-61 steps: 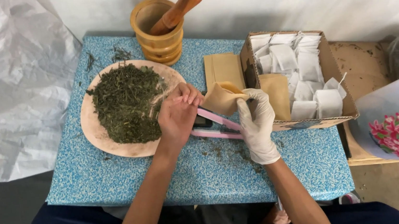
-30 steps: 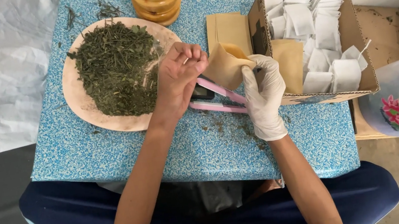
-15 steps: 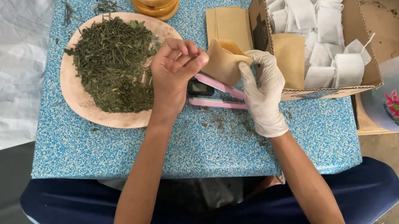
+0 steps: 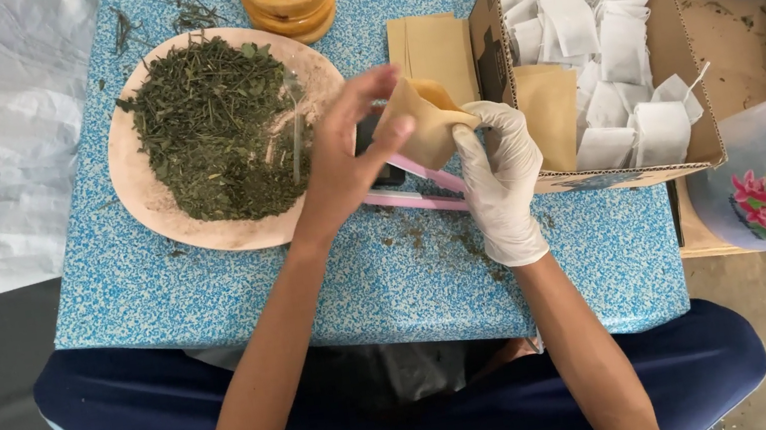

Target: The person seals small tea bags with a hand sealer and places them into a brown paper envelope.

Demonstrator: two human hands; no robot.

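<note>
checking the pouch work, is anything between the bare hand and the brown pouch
Nothing visible does. The left hand already touches the brown paper pouch with its fingertips, and the gloved right hand holds the pouch's other side. The pink scissors lie beneath, on the blue table.

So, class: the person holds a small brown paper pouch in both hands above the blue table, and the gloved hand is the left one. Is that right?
Not quite. The head view shows the white glove on the right hand; the left hand is bare. Both do hold the small brown paper pouch above the blue table.
</note>
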